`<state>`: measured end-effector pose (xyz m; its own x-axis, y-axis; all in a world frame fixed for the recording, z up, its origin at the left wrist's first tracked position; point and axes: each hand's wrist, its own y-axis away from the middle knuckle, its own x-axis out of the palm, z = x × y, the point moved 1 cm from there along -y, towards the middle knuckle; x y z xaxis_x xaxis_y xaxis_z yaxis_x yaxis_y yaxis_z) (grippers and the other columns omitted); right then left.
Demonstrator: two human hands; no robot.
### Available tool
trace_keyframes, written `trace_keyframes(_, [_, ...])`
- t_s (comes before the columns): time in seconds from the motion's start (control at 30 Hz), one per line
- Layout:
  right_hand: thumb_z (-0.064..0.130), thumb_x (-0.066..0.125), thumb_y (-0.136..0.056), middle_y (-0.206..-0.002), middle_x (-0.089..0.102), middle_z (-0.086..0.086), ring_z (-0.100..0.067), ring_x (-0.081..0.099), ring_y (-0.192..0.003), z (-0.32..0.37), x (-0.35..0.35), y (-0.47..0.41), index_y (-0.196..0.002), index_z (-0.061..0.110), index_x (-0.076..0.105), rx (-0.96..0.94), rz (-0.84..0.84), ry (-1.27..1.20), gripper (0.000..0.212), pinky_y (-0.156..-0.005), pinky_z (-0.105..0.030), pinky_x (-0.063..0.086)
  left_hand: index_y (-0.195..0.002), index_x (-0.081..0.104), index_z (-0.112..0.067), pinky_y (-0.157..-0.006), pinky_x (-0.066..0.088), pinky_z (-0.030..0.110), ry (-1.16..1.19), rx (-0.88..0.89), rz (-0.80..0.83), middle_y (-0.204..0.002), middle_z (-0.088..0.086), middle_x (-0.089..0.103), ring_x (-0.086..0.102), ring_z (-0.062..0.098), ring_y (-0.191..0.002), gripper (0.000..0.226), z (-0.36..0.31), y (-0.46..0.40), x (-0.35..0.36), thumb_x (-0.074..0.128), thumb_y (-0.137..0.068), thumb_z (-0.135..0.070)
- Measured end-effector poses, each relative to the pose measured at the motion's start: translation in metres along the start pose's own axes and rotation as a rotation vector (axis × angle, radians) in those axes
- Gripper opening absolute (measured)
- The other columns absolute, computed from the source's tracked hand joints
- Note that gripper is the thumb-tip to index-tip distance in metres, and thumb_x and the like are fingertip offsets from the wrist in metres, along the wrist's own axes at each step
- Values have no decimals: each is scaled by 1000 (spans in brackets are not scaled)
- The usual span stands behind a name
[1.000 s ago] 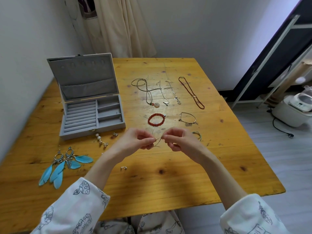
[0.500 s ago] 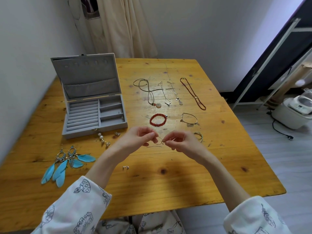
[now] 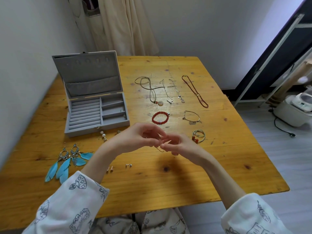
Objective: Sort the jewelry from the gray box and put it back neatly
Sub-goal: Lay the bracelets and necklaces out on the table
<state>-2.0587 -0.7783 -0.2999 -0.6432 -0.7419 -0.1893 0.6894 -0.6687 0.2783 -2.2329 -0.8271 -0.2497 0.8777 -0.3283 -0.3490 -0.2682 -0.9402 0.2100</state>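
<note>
Both hands meet over the table's middle, fingertips pinched together on a thin wire piece (image 3: 160, 149), too small to identify; left hand (image 3: 141, 138) fingers curled, thumb and forefinger closed on it, right hand (image 3: 177, 143) likewise pinching from the other side. Piece hangs right at the pinch, just above the wooden table (image 3: 185, 174). Gray jewelry box (image 3: 97, 114) sits open at left-rear, lid upright, ring rolls left and small compartments right; well apart from the hands, its left side close to the table's left edge and the wall. Pearl earring (image 3: 103, 135) just in front of the box. Blue feather earrings (image 3: 67, 162) near the left-front edge. Small studs (image 3: 128, 165) lie near the left forearm. Red bead bracelet (image 3: 160, 117) just beyond the hands; thin chain bracelet (image 3: 191, 116) to its right; coiled ring bracelet with red beads (image 3: 198, 136) just beside the right hand. Cord necklace with pendant (image 3: 152, 88), two fine chains (image 3: 173, 92) and a dark bead necklace (image 3: 195, 91) lie in a row at the rear. Bare wood open at front and right, up to both edges. White appliance (image 3: 293, 108) on the floor off to the right.
</note>
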Motion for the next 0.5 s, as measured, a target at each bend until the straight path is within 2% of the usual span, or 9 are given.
trace_keyframes(0.17, [17,62,-86,-83,69,3,-3,57,-70,-7,0,2,-90,12,68,3,-27,-49,9,-57,-17,42,-94,67,-17,-69,54,20,136,-84,-83,-82,4,71,68,13,-78,19,9,-3,-2,65,-81,-4])
trace_keyframes(0.27, [14,62,-86,-96,69,-2,-8,60,-73,-10,-2,0,-96,12,64,28,-84,-100,11,-55,-18,43,-86,69,-15,-67,55,20,210,-140,-78,-77,2,71,67,12,-74,16,12,-6,-1,66,-79,-1])
trace_keyframes(0.37, [17,64,-84,-115,62,5,-8,63,-86,-9,-1,-2,-117,18,57,24,-74,-53,33,-56,-17,43,-82,71,-20,-66,52,16,175,-125,-59,-75,-3,72,66,6,-72,16,9,-9,1,68,-78,-5])
trace_keyframes(0.43, [17,64,-85,-111,66,5,-5,62,-85,-9,1,-3,-114,18,60,21,-36,-37,30,-57,-16,43,-82,71,-24,-63,49,12,121,-105,-68,-77,-5,72,64,2,-72,16,6,-12,1,69,-78,-8])
trace_keyframes(0.5, [18,63,-85,-99,70,0,-4,60,-80,-10,1,-4,-102,14,67,29,-32,-40,18,-58,-16,42,-83,70,-25,-62,48,12,103,-105,-101,-78,-5,72,64,2,-73,17,6,-14,0,68,-79,-9])
